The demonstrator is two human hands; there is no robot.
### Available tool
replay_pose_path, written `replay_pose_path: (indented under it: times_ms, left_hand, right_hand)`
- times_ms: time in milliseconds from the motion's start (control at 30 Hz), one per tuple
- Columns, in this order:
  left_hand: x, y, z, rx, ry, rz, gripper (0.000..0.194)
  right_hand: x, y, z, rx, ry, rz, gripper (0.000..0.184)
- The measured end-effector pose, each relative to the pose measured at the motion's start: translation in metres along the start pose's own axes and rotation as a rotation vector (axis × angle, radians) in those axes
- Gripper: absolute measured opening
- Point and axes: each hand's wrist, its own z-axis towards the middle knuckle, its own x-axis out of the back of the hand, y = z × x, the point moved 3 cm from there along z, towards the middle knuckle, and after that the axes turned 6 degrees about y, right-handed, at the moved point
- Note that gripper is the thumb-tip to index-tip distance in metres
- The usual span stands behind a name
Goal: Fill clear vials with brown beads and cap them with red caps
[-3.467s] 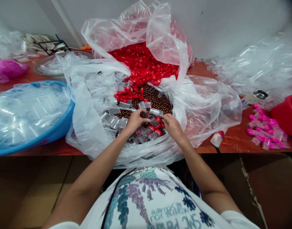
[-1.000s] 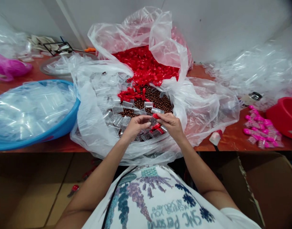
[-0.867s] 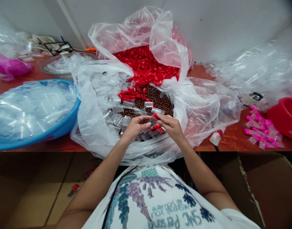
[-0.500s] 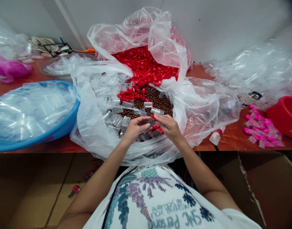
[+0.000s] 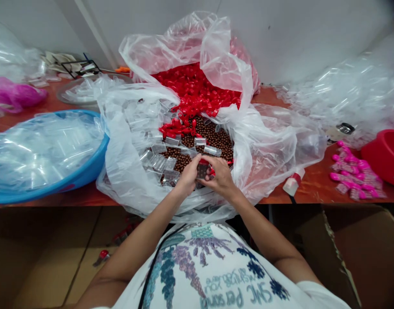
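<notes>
My left hand [image 5: 189,175] and my right hand [image 5: 220,175] meet at the front of the plastic-lined bag. They close around small clear tubes [image 5: 202,171] with dark brown contents and red caps. Fingers hide how many tubes are between them. Just beyond lie loose brown beads [image 5: 221,139], with clear empty tubes [image 5: 212,150] resting on top. More empty tubes [image 5: 158,162] sit left of my left hand. A small heap of red caps [image 5: 175,128] lies behind the beads.
A plastic bag of red caps [image 5: 197,83] stands at the back. On the left is a blue basin [image 5: 98,150] of clear plastic pieces. Pink-capped tubes [image 5: 357,174] and a red bowl [image 5: 381,152] are at right. Cardboard boxes [image 5: 360,253] stand below the table edge.
Earlier my right hand pressed a red cap at a tube in my left fingers. Now both hands have drawn together and down around capped tubes at the bag's front.
</notes>
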Motion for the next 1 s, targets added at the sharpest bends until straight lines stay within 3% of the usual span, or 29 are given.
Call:
replay_pose_path:
  times_ms: [167,233,333,400,500,700,767,900,1000]
  left_hand:
    - [-0.004,-0.001,-0.003,-0.023,0.006,-0.062,0.033]
    - [-0.003,0.006,-0.007,-0.006,-0.004,-0.111,0.034]
    - [0.0,0.017,-0.012,-0.005,-0.015,-0.142,0.037]
    - [0.001,0.021,-0.013,-0.013,-0.036,-0.131,0.038]
    - [0.001,0.022,-0.012,-0.026,-0.051,-0.106,0.039]
    - [0.001,0.019,-0.01,-0.054,-0.057,0.023,0.048]
    - [0.0,0.016,-0.01,-0.052,-0.083,0.04,0.055]
    - [-0.006,0.009,-0.009,-0.055,-0.123,0.053,0.07]
    - [-0.01,0.008,-0.009,-0.041,-0.092,0.068,0.064]
  right_hand:
    - [0.004,-0.002,-0.002,-0.017,-0.039,0.011,0.074]
    - [0.01,0.001,-0.007,-0.139,0.021,0.063,0.078]
    - [0.017,0.007,-0.018,-0.412,0.042,0.135,0.045]
    - [0.017,0.007,-0.023,-0.476,-0.015,0.141,0.027]
    - [0.02,0.003,-0.019,-0.391,0.002,0.085,0.032]
    - [0.022,-0.003,-0.004,-0.133,-0.009,-0.023,0.084]
    - [0.021,-0.007,-0.003,-0.093,-0.042,-0.027,0.093]
    - [0.02,-0.013,-0.002,-0.038,-0.08,-0.066,0.082]
    - [0.019,-0.012,-0.001,0.0,-0.074,-0.123,0.073]
